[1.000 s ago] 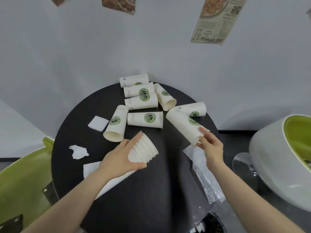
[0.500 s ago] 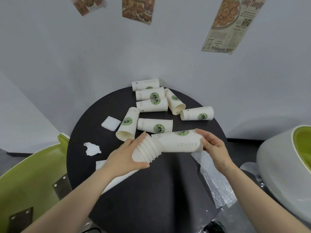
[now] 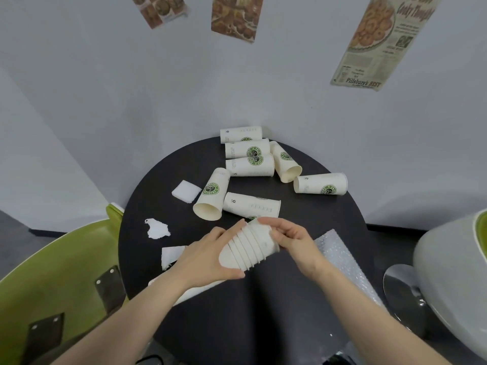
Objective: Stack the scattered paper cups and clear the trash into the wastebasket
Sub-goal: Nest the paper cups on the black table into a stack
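**Nested cups held in both hands**

L hand (image 3: 208,259) wraps the cup stack (image 3: 249,247) at its base end; R hand (image 3: 288,237) has its grip curled on the rim end. Stack's mouth hidden by R fingers. Beyond the grip, 7 loose cups (image 3: 251,206) lie on the worktop (image 3: 303,214). Bubble wrap (image 3: 342,262) right of grip, partly under R forearm. Wastebasket can't be made out.

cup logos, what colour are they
Green round logos on white paper cups, clearest in the head view.
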Tool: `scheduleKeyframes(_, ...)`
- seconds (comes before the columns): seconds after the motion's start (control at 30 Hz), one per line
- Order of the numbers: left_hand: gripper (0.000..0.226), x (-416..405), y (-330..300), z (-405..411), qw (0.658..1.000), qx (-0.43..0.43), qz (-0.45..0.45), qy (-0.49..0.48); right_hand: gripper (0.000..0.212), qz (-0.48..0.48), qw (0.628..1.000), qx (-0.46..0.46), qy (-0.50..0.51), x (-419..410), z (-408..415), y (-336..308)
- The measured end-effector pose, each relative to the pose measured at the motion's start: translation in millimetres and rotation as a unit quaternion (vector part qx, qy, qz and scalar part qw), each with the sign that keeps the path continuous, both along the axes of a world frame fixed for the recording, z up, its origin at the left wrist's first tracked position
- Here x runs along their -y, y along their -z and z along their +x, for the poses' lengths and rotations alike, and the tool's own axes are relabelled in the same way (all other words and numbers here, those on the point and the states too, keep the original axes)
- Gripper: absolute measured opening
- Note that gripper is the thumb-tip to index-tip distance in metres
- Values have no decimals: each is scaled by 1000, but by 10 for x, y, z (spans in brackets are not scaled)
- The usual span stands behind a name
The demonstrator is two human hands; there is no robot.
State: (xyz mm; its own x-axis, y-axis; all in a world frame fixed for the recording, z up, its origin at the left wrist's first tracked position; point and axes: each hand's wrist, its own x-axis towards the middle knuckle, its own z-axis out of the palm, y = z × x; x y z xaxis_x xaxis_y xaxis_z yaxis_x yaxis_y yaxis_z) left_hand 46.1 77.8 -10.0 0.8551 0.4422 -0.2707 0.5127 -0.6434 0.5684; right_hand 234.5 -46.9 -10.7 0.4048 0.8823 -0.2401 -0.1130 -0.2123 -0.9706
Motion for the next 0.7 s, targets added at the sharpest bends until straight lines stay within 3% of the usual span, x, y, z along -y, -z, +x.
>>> scheduleKeyframes(0.13, 104, 15, 16, -8, 1000, -6, -7, -10, 40, 5, 999, -38, 11, -38, -179, 133)
scheduleKeyframes(0.33, 104, 4, 74, 5, 999, -12, -18, -27, 31, 8, 998, -54, 9, -53, -267, 243)
scheduleKeyframes(0.5, 102, -38, 98, -101, 998, -7, -20, -62, 38, -41, 989, 59, 132, -98, 30, 466)
scheduleKeyframes(0.7, 102, -168, 66, -188, 995, -20, -6, -101, 49, -130, 976, 132, 113, -393, 473, 638)
